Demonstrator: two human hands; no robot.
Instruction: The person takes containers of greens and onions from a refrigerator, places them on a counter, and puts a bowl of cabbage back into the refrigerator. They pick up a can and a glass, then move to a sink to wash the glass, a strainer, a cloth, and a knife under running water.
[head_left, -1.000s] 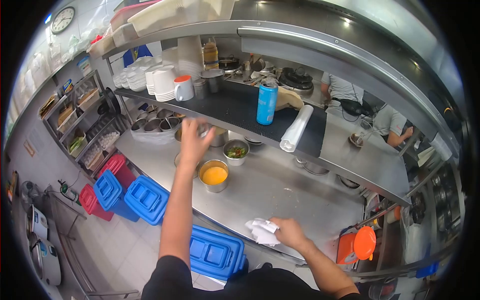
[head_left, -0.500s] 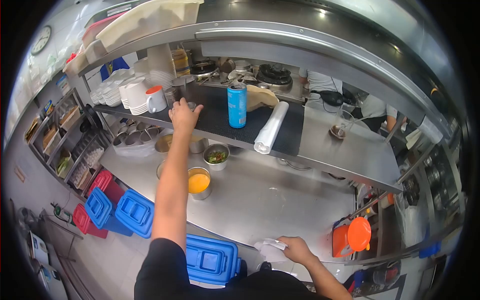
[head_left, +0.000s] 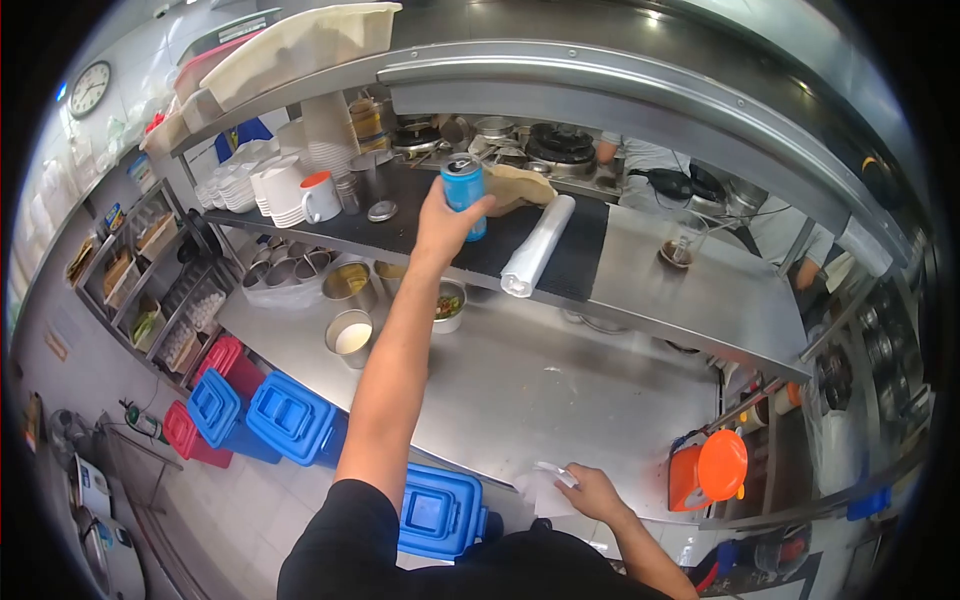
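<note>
1. Head view: one blue can (head_left: 464, 182) sits upright, top up, long axis near vertical, within the wrapped fingers of the left hand (head_left: 447, 228).
2. Just right of those fingers lies one white roll (head_left: 538, 247).
3. A white sheet (head_left: 544, 491) hangs from the pinching fingers of the right hand (head_left: 593, 493).

The person wears a black top (head_left: 520, 572) of dark, matte-looking cloth, with 1 short, loose sleeve (head_left: 340, 540) showing at the left. Below it the left arm (head_left: 390, 390) is uncovered; the left hand (head_left: 447, 228) and right hand (head_left: 594, 492) are bare.
</note>
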